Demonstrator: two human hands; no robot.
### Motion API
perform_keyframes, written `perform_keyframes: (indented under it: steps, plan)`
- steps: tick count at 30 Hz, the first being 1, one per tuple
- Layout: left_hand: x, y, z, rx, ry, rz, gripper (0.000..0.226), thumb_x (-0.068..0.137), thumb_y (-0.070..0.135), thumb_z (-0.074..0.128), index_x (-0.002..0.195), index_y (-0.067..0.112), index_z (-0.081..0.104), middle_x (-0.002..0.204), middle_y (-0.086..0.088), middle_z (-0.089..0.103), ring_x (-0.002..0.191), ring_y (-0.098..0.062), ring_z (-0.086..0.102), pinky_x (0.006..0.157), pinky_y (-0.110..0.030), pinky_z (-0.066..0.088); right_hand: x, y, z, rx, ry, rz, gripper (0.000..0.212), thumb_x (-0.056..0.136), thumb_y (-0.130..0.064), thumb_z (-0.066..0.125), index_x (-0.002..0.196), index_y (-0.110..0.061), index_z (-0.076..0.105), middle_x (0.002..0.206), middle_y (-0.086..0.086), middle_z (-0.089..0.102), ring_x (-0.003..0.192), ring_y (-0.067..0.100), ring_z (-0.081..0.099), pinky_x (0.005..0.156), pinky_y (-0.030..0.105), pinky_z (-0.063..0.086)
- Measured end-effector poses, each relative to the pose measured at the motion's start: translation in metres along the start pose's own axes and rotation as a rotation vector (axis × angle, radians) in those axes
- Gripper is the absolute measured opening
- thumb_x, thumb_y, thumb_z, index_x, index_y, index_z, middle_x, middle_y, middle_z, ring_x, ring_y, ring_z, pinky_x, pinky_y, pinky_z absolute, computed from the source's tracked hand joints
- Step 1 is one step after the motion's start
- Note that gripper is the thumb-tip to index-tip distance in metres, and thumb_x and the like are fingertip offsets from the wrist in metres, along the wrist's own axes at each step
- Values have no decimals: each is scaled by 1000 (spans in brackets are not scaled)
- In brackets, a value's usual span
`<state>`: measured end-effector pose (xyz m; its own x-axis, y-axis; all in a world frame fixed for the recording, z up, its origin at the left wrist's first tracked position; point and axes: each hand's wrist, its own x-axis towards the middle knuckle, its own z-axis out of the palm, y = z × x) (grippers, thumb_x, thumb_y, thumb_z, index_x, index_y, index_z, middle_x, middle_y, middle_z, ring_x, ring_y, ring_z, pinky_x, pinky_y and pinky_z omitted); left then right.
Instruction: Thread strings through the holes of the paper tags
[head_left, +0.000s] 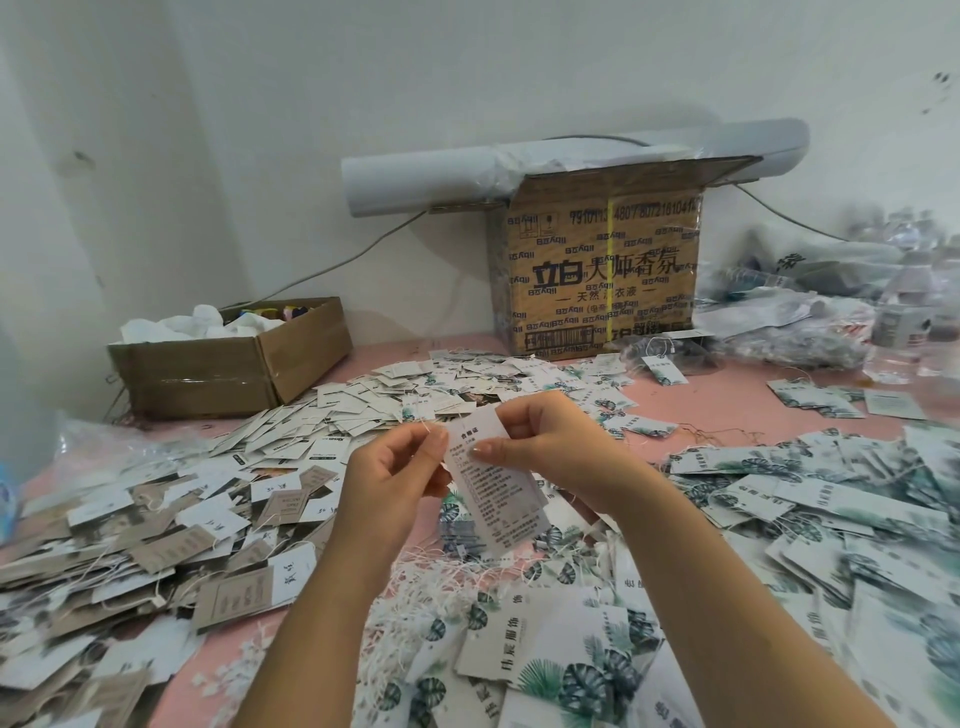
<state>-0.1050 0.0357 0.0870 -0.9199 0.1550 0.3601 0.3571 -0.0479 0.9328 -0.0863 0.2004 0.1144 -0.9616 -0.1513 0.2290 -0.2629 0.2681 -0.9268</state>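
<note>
I hold a white paper tag (491, 491) with small printed text upright over the middle of the table. My right hand (550, 447) pinches its upper part between thumb and fingers. My left hand (395, 467) pinches a thin white string (427, 427) whose frayed end sticks up right beside the tag's top left corner. Whether the string passes through the hole cannot be seen. A bundle of loose white strings (431, 587) lies below my wrists. Leaf-printed tags (571, 660) lie in front of me.
Heaps of brown and white tags (171, 519) cover the pink table (717, 405) on the left, leaf-printed tags (831, 499) on the right. A small open carton (228, 364) stands back left, a large printed carton (602, 270) behind centre, plastic bags and bottles (893, 312) at far right.
</note>
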Motion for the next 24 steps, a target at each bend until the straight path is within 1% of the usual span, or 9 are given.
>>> perform_keyframes:
  steps: [4, 6, 8, 11, 15, 17, 19, 22, 24]
  plan:
    - [1, -1, 0, 0, 15, 2, 16, 83, 29, 58, 83, 18, 70, 64, 2, 68, 56, -5, 58, 55, -16, 50, 1, 0, 0, -3, -2, 21, 12, 83, -6, 66, 94, -9, 68, 90, 5, 73, 84, 20, 70, 78, 37, 57]
    - [1, -1, -1, -6, 4, -6, 25, 83, 34, 55, 84, 16, 71, 67, 0, 68, 58, -6, 58, 55, -16, 50, 0, -1, -3, -36, -35, 49, 11, 82, -4, 66, 93, -8, 66, 88, 6, 73, 82, 21, 70, 76, 37, 57]
    - [0, -1, -1, -26, -3, -25, 36, 84, 41, 49, 82, 13, 71, 68, 0, 68, 58, -7, 58, 54, -16, 49, -5, -2, -9, -104, -158, 94, 10, 82, 0, 65, 87, -9, 63, 83, 6, 72, 74, 17, 70, 65, 29, 57]
    - [1, -4, -5, -17, 2, -91, 38, 93, 38, 45, 78, 14, 70, 65, 1, 66, 55, -7, 57, 51, -16, 46, -13, -7, -16, -310, -464, 236, 13, 83, -1, 64, 82, -14, 61, 78, 0, 69, 64, 10, 68, 50, 15, 50]
    - [2, -16, -13, 359, -145, -201, 19, 93, 22, 54, 81, 17, 68, 66, 3, 65, 55, -5, 54, 48, -12, 41, -10, -8, -2, -628, -794, 420, 6, 85, -7, 63, 84, -12, 59, 81, 0, 66, 71, 21, 66, 61, 22, 56]
    - [1, -23, -16, 560, -273, -260, 12, 91, 20, 57, 83, 19, 65, 70, 3, 65, 57, -5, 53, 48, -11, 39, -8, -8, 8, -744, -844, 470, 5, 85, -12, 65, 84, -10, 60, 79, 1, 66, 66, 19, 67, 55, 20, 53]
    - [0, -31, -18, 724, -359, -288, 9, 90, 22, 60, 82, 23, 64, 74, 5, 64, 60, -4, 53, 52, -14, 40, -6, -8, 14, -845, -870, 458, 16, 84, -21, 68, 71, -18, 59, 70, -2, 62, 54, 9, 59, 47, 17, 43]
    - [0, -43, -14, 852, -340, -256, 6, 88, 26, 63, 83, 28, 64, 79, 8, 60, 69, -6, 54, 60, -22, 43, -6, -9, 17, -899, -842, 432, 18, 79, -31, 73, 72, -21, 59, 72, -5, 60, 60, 7, 51, 53, 22, 40]
    - [-2, -49, -9, 922, -283, -219, 3, 88, 31, 63, 85, 30, 63, 78, 11, 57, 71, -5, 53, 63, -23, 42, -7, -10, 18, -886, -834, 422, 21, 79, -35, 72, 87, -16, 69, 69, -11, 60, 68, 7, 53, 57, 23, 42]
